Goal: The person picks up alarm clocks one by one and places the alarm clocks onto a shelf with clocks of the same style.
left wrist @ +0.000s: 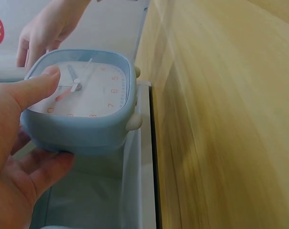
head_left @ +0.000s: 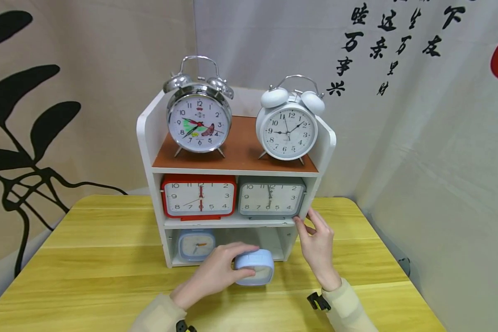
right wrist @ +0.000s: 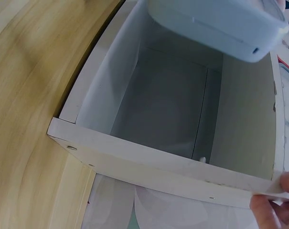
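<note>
A small light-blue alarm clock [head_left: 255, 267] is gripped by my left hand [head_left: 226, 267], thumb over its face and fingers behind it. In the left wrist view the clock [left wrist: 82, 114] is held in front of the shelf's bottom compartment. My right hand [head_left: 318, 242] pinches the right edge of the white shelf [head_left: 292, 240] near its middle board. In the right wrist view the right hand's fingers [right wrist: 266, 210] touch that edge. Another light-blue clock [head_left: 196, 244] stands at the left of the bottom compartment.
On the middle level stand a red clock [head_left: 199, 198] and a grey-green clock [head_left: 271, 197]. A silver twin-bell clock [head_left: 199, 117] and a white one [head_left: 288, 129] stand on top. The shelf rests on a wooden table [head_left: 99, 249].
</note>
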`<state>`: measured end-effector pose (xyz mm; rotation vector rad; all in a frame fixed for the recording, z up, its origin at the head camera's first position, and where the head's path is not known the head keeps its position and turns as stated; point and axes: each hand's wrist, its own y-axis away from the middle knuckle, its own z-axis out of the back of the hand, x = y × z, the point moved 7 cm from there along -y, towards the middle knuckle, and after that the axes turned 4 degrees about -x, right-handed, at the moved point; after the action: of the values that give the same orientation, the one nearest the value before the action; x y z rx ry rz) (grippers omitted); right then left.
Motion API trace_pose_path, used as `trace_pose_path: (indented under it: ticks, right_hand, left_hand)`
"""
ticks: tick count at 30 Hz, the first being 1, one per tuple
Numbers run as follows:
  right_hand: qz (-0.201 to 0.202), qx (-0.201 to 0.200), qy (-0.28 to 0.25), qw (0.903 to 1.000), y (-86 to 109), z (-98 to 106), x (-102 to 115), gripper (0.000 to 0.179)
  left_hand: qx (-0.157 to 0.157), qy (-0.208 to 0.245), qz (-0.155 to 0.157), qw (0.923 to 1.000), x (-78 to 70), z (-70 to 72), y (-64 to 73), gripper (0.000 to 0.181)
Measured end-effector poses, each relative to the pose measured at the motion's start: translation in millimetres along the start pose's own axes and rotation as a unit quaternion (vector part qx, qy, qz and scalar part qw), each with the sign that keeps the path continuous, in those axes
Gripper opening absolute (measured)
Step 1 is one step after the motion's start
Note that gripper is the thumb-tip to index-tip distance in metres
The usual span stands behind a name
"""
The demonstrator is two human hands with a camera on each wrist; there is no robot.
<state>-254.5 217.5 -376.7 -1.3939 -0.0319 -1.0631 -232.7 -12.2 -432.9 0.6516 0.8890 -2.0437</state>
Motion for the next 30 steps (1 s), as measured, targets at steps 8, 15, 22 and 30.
trace_pose_path:
  ticks: [8, 15, 22, 30]
  right_hand:
    - [-0.001, 0.002, -0.004, 1.0000, 0.2, 0, -2, 0.043]
    - [0.002, -0.001, -0.005, 1.0000, 0.2, -1, -1, 0.042]
    - [0.002, -0.003, -0.003, 1.0000, 0.5, 1, -1, 0.042]
    - [0.000, 0.002, -0.007, 1.0000, 0.3, -1, -2, 0.042]
  left_hand:
    - [-0.016, -0.009, 0.000, 0.9998, 2.7, -2.2, -9.4, 0.049]
    - [-0.024, -0.013, 0.001, 0.9996, 6.0, -3.5, -16.3, 0.048]
    - [-0.025, -0.014, 0.013, 0.9995, 11.0, -6.6, -21.8, 0.049]
    - [-0.029, -0.009, 0.035, 0.9989, 16.6, -8.3, -25.3, 0.048]
